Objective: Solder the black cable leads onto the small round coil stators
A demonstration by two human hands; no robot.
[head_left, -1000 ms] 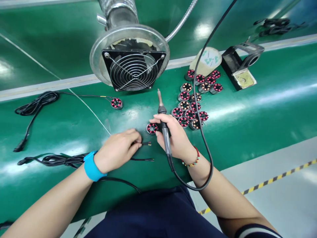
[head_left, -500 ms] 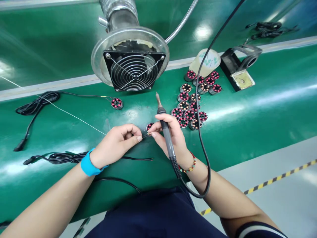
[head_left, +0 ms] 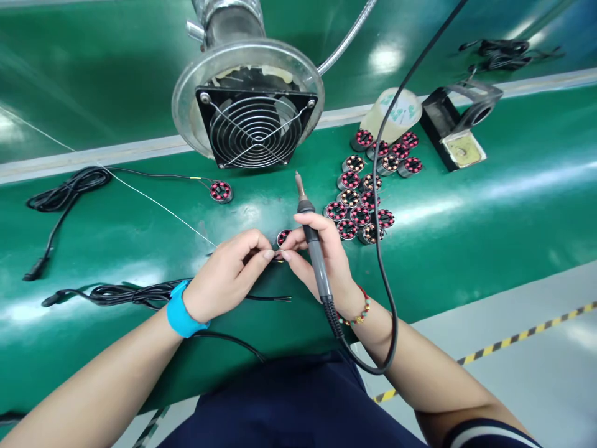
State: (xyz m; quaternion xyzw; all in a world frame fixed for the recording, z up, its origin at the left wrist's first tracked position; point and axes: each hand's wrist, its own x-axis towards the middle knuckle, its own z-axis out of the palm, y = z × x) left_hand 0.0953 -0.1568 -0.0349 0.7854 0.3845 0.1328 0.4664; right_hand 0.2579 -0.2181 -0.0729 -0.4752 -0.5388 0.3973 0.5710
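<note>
My left hand (head_left: 228,274), with a blue wristband, pinches the stripped end of a thin black cable (head_left: 261,299) near the middle of the green bench. My right hand (head_left: 321,261) meets it fingertip to fingertip, pinching the same wire end while a soldering iron (head_left: 313,246) rests in its grip, tip pointing away and up. A small round coil part (head_left: 283,237) with red windings lies just behind the fingertips, partly hidden by them.
A cluster of several round coil parts (head_left: 361,208) lies to the right. A fume extractor fan (head_left: 254,124) stands behind. A soldering iron stand (head_left: 459,134), a solder spool (head_left: 392,115), another wired coil (head_left: 220,191) and bundled black cables (head_left: 69,193) lie on the green bench (head_left: 489,205).
My right hand's fingers moved in from the coil part to meet my left hand's fingertips at the wire end. The wire end lifted slightly toward the coil.
</note>
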